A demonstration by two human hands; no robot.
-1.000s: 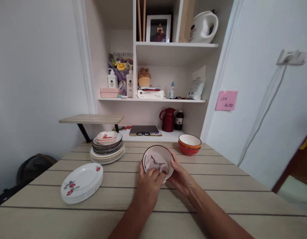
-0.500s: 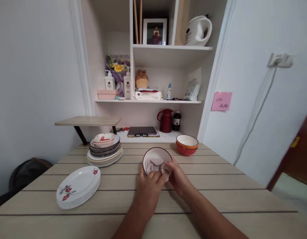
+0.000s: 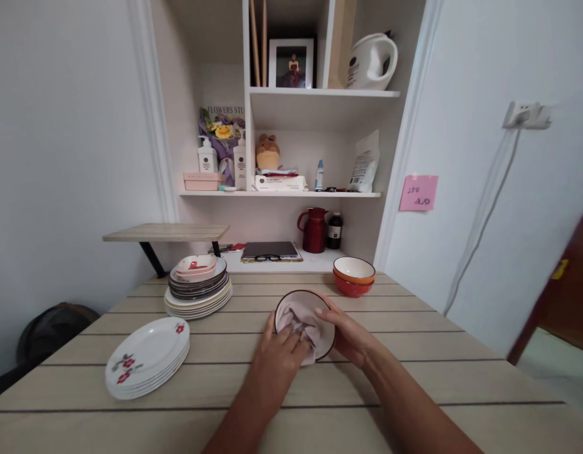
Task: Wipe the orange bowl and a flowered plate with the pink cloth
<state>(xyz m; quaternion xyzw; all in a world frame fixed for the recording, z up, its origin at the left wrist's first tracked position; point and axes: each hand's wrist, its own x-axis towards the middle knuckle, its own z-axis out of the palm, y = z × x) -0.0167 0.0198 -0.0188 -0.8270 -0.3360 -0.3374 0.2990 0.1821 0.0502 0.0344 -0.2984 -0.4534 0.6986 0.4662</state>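
Observation:
A white bowl with a dark rim [image 3: 325, 337] is tilted toward me above the front middle of the table. My right hand [image 3: 345, 334] grips its right side, thumb over the rim and fingers behind the outer wall. Inside the bowl lies a crumpled pale cloth [image 3: 298, 315], part of it hanging over the near rim. My left hand [image 3: 282, 356] presses the cloth against the inner wall with its fingers, the thumb outside at the left rim. The fingertips are partly hidden in the cloth's folds.
White flowered plates [image 3: 149, 353] are stacked at the left, with a taller pile of plates [image 3: 199, 290] and small dishes behind. Orange and red bowls [image 3: 353, 280] stand nested at the back right. A red jug [image 3: 314, 230] and a laptop-like slab [image 3: 270, 250] sit behind the table.
The bowl has shifted slightly right and nearer to me, turning in my right hand. My left hand and the cloth have moved down toward the near rim.

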